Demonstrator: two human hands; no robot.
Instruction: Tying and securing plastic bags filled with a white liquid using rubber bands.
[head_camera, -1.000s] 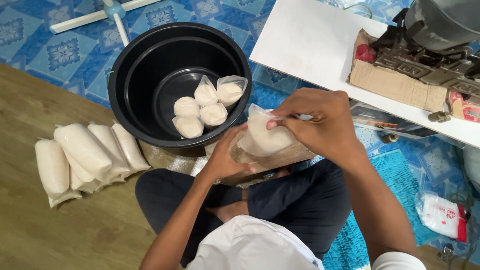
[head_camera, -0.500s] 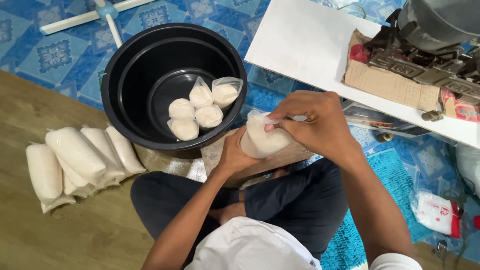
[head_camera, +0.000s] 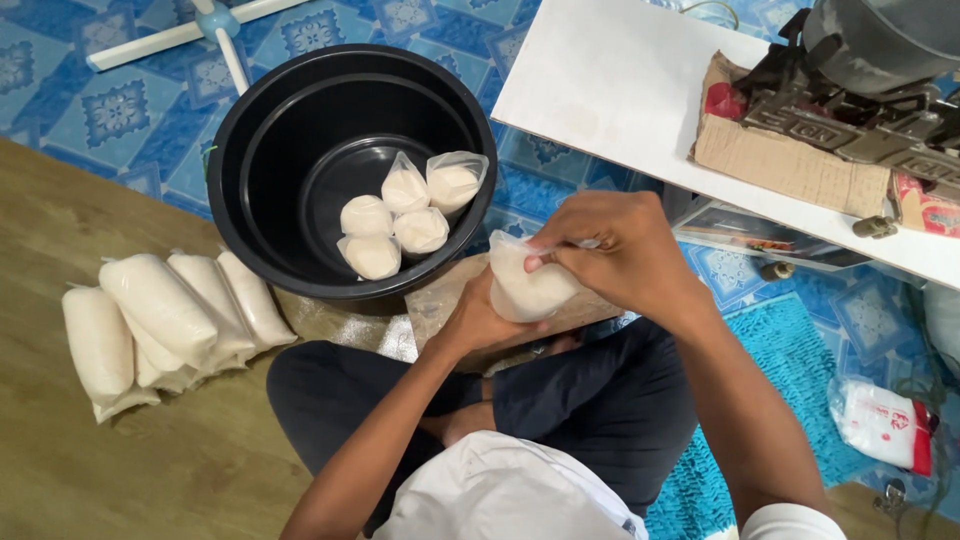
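Left hand: the left hand (head_camera: 480, 318) cups the small bag of white powder (head_camera: 528, 288) from below and behind, fingers wrapped round its belly, gripping it firmly.
Right hand: the right hand (head_camera: 612, 250) sits on top, fingertips pinched on the twisted neck of the bag; it looks like a thin band or tie is being worked there, though the view is too fine to be sure.
Bag's place: held in the air over the person's lap, just to the right of the black basin (head_camera: 350, 170) and near its rim, not touching it.
Key relation: the bag's long axis runs upright with a slight tilt, neck up toward the right hand, belly down in the left; the basin's open mouth lies to the left, so the left hand is the nearer one to it.
Inside the basin: four tied bags (head_camera: 400, 222) clustered together on the bottom, toward the right-hand side of it.
Left of the basin: a row of long filled bags (head_camera: 165, 320) lies on the wooden floor.
Right of the basin: a white desk (head_camera: 610, 90) carrying a dark machine on cardboard (head_camera: 800, 160).
In the way: only the basin's near rim stands between bag and cluster.
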